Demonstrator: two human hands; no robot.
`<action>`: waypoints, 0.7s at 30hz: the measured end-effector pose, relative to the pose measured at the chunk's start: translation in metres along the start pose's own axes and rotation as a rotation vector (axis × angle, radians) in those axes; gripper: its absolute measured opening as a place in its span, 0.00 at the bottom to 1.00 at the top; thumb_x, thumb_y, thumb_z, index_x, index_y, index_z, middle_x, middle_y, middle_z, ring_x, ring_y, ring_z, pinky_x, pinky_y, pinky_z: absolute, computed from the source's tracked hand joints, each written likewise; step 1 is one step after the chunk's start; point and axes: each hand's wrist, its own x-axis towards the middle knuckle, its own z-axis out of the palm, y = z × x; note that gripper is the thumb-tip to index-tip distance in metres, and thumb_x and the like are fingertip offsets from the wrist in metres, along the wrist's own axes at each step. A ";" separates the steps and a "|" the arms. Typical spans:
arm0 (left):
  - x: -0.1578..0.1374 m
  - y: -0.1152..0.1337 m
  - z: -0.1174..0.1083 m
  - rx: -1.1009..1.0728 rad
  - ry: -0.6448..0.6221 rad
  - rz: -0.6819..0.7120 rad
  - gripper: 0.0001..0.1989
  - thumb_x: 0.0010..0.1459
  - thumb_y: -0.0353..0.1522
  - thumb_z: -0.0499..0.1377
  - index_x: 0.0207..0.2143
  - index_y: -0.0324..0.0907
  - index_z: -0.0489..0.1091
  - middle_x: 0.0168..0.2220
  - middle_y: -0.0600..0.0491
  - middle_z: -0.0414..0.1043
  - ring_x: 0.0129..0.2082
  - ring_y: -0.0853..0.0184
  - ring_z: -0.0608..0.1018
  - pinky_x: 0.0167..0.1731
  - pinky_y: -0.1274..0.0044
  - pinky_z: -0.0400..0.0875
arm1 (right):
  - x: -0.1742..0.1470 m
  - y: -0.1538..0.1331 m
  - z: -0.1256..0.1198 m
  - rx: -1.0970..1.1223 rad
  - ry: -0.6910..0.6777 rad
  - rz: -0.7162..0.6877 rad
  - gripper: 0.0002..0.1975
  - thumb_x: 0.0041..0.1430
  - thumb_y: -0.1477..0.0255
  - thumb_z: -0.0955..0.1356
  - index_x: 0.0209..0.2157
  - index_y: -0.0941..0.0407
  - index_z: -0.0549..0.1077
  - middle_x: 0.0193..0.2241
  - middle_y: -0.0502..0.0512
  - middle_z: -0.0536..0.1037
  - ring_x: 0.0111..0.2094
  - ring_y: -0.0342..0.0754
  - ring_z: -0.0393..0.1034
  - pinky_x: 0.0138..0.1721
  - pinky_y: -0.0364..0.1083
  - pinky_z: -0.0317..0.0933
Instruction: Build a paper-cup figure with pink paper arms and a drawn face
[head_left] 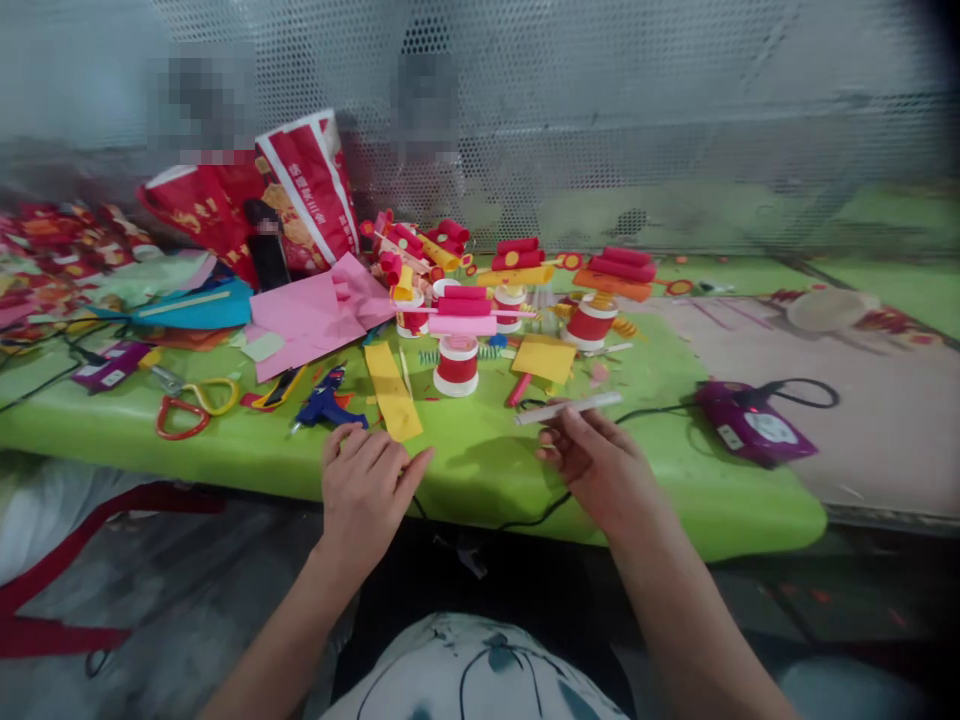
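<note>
Between the thumb and fingers of my right hand [600, 460] is a whitish glue stick [600, 402], held slanting above the green table. My left hand [367, 480] rests at the table's front edge, thumb apart and fingers loosely bent, with nothing visible in it. Just beyond its fingers lie a blue glue gun [328, 402] and a yellow paper strip [394, 392]. A paper model [456, 365] with a red-and-white base and pink rolls on top stands upright between my hands. A yellow paper square [544, 358] and a short red roll [518, 390] lie near the glue stick.
Similar paper models [592, 320] stand behind. Scissors [184, 415], a box cutter [279, 388] and pink paper sheets [300, 320] are on the left, before a red bag [311, 190]. Purple power boxes [754, 422] with cables sit at both sides. A mesh panel [570, 130] rises behind.
</note>
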 end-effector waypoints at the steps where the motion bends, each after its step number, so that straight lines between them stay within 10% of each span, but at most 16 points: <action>1: 0.000 0.001 0.002 0.025 -0.005 0.015 0.16 0.65 0.36 0.61 0.24 0.45 0.64 0.23 0.55 0.68 0.29 0.63 0.72 0.47 0.65 0.65 | 0.001 -0.003 -0.003 0.024 0.015 0.008 0.17 0.45 0.62 0.81 0.35 0.54 0.80 0.30 0.49 0.79 0.27 0.40 0.73 0.27 0.39 0.73; 13: 0.002 0.009 0.019 0.008 -0.151 0.097 0.13 0.68 0.33 0.57 0.52 0.44 0.75 0.53 0.51 0.81 0.48 0.55 0.80 0.66 0.52 0.46 | 0.003 -0.014 -0.017 0.019 0.063 -0.031 0.21 0.41 0.62 0.83 0.36 0.56 0.81 0.28 0.48 0.80 0.25 0.38 0.72 0.27 0.37 0.74; 21: 0.000 0.006 0.026 -0.032 -0.225 0.101 0.13 0.69 0.36 0.56 0.51 0.44 0.77 0.51 0.50 0.82 0.50 0.54 0.80 0.67 0.50 0.44 | -0.011 -0.066 -0.050 -0.552 0.281 -0.485 0.18 0.57 0.52 0.74 0.41 0.50 0.76 0.37 0.53 0.81 0.31 0.46 0.74 0.28 0.45 0.68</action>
